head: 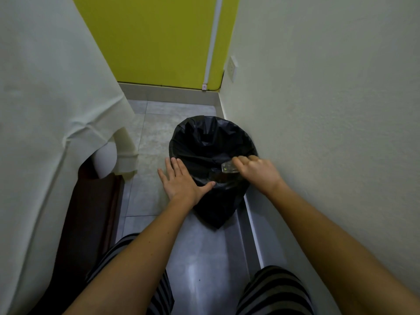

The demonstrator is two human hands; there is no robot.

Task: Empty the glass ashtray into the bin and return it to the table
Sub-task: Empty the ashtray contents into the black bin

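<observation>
A bin lined with a black bag stands on the tiled floor against the right wall. My right hand holds the glass ashtray tipped on its side over the bin's near right rim, its open face turned toward the inside. Most of the ashtray is hidden by my fingers. My left hand lies flat with fingers spread on the bin's near left rim, thumb pressing on the black bag.
A white cloth-covered surface hangs down at the left, over dark brown wood. A yellow wall closes the far end of the narrow passage. My striped trouser legs are at the bottom.
</observation>
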